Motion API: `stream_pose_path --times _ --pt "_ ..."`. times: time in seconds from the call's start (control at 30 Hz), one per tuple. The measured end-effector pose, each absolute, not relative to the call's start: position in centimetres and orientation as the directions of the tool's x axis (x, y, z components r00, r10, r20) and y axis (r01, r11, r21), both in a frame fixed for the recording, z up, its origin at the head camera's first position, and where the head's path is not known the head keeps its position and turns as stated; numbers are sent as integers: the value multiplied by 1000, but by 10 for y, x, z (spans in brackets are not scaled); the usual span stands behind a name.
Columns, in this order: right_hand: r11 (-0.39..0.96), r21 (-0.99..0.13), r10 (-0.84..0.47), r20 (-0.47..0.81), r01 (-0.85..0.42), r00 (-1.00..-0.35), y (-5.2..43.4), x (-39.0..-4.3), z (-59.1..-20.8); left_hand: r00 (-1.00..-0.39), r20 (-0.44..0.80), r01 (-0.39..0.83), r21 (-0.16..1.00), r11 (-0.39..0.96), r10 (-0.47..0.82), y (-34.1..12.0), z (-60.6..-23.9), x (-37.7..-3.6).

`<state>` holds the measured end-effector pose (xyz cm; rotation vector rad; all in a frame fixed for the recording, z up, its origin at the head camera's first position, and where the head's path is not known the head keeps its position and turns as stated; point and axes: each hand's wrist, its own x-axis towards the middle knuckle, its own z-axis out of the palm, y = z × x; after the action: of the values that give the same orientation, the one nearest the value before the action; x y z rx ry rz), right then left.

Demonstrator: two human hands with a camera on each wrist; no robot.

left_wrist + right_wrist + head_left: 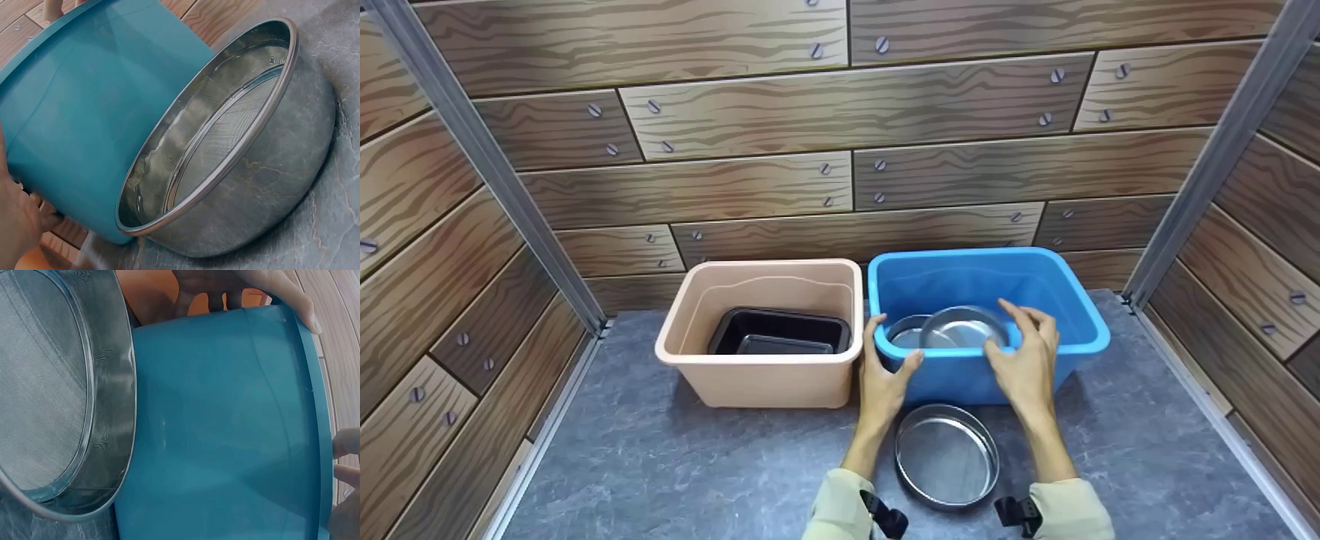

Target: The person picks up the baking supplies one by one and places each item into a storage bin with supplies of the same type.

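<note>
My left hand (883,379) is spread around the front left corner of the blue bin (990,259), its thumb by the front wall and a finger at the rim. Over the bin's front rim reaches my right hand (1026,364), fingers spread and nothing between them. Just left of its fingertips, inside the bin, a shiny round metal sieve (966,330) looks slightly blurred and overlaps another round metal piece (909,334). Between my forearms a round mesh sieve (947,459) rests on the floor; its mesh shows in the left wrist view.
Left of the blue bin stands a peach bin (769,379) with a black rectangular pan (780,330) inside. Wood-patterned walls (840,135) and metal corner posts (495,165) enclose the grey marbled surface (660,457).
</note>
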<state>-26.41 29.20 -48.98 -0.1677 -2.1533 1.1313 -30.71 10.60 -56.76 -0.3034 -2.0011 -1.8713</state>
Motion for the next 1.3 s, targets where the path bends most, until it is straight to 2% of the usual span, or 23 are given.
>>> stream_pose_path --times 0.37,1.3 --pt "585 -781 409 518 -220 -751 295 -261 -492 -908 408 405 913 57 -89 101 -537 -285" --pt "551 -784 412 553 -286 -725 297 -248 -498 -919 386 382 922 53 -82 100 -532 -283"
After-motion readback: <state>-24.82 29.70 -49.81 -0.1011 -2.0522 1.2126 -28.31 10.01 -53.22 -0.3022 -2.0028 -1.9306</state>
